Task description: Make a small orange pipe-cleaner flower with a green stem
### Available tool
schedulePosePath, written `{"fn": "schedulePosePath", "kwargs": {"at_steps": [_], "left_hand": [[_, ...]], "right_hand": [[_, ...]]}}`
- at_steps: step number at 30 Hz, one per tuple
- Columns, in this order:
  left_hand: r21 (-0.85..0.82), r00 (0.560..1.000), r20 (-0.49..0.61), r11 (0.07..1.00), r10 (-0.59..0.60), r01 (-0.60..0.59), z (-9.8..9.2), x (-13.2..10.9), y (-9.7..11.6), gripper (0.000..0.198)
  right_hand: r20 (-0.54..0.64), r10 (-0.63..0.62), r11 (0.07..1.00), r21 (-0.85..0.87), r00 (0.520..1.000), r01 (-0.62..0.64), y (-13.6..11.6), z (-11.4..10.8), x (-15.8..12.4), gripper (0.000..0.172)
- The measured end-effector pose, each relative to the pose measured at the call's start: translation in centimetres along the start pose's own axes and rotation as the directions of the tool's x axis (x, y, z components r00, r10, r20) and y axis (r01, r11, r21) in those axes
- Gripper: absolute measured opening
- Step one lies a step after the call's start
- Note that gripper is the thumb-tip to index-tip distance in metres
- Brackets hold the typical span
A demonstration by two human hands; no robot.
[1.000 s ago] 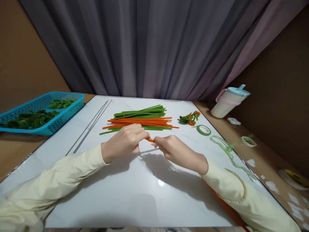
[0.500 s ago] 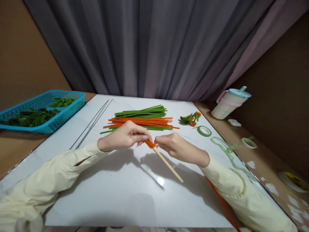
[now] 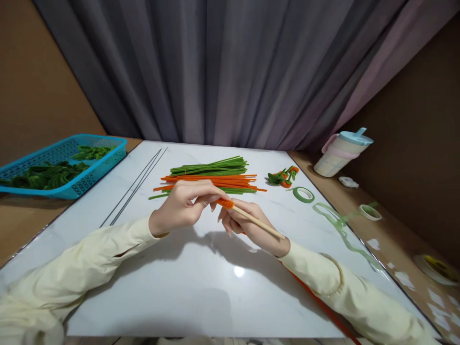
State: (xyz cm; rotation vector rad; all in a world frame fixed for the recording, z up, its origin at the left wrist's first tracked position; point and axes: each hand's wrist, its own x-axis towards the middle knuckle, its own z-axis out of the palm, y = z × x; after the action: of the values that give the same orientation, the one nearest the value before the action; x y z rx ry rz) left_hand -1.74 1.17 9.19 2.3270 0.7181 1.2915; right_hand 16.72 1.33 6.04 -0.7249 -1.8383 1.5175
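Note:
My left hand point(image 3: 183, 206) pinches an orange pipe cleaner coil point(image 3: 225, 203) wound around the tip of a thin wooden stick point(image 3: 258, 223). My right hand point(image 3: 247, 221) lies under the stick with its fingers curled on the orange pipe cleaner, whose long tail point(image 3: 316, 299) runs back under my right sleeve. Both hands hover just above the white tabletop point(image 3: 201, 282), in front of a pile of orange pipe cleaners point(image 3: 212, 181) and green pipe cleaners point(image 3: 210, 167).
A blue basket point(image 3: 61, 165) of green coiled pieces sits at far left. Thin metal wires point(image 3: 134, 187) lie left of the pile. Small orange-and-green finished pieces point(image 3: 283, 176), a green tape roll point(image 3: 304, 194), loose tape strip point(image 3: 339, 225) and a lidded cup point(image 3: 341, 151) stand right.
The wooden stick came into sight and swung from pointing toward me to lying across my right hand. My right hand turned and drew in under the stick.

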Motion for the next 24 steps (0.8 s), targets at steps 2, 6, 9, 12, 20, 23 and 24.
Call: {"fn": "schedulePosePath", "kwargs": {"at_steps": [2, 6, 9, 12, 20, 23, 24], "left_hand": [[0.014, 1.0, 0.012, 1.0, 0.019, -0.019, -0.1, 0.1, 0.1, 0.023], [0.027, 0.989, 0.122, 0.996, -0.088, 0.085, -0.6, 0.4, 0.3, 0.022], [0.039, 0.971, 0.178, 0.987, -0.16, 0.156, -0.8, 0.6, 0.5, 0.024], [0.036, 0.962, 0.197, 0.982, -0.188, 0.184, -0.8, 0.7, 0.6, 0.023], [0.136, 0.997, 0.057, 0.989, 0.051, -0.059, 0.0, 0.2, -0.2, 0.013], [0.207, 0.977, 0.016, 0.956, 0.211, -0.21, 0.5, -0.3, -0.5, 0.014], [0.242, 0.967, 0.004, 0.938, 0.254, -0.248, 0.6, -0.4, -0.6, 0.015]], "right_hand": [[0.017, 0.022, 0.999, 0.024, 1.0, -0.022, -0.2, 0.0, 0.0, 0.034], [0.025, 0.009, 0.999, -0.039, 1.0, -0.008, -0.3, -0.7, 0.1, 0.032], [0.016, 0.027, 0.997, -0.069, 1.0, -0.026, -0.4, -1.0, 0.3, 0.031], [0.003, 0.041, 0.996, -0.082, 0.999, -0.041, -0.5, -1.2, 0.4, 0.031], [0.055, 0.121, 0.991, 0.057, 0.991, -0.124, -1.3, -0.8, 0.5, 0.031], [0.087, 0.165, 0.975, 0.133, 0.982, -0.176, -1.3, -0.4, 0.6, 0.029], [0.101, 0.176, 0.968, 0.166, 0.979, -0.191, -1.2, -0.3, 0.6, 0.027]]}}
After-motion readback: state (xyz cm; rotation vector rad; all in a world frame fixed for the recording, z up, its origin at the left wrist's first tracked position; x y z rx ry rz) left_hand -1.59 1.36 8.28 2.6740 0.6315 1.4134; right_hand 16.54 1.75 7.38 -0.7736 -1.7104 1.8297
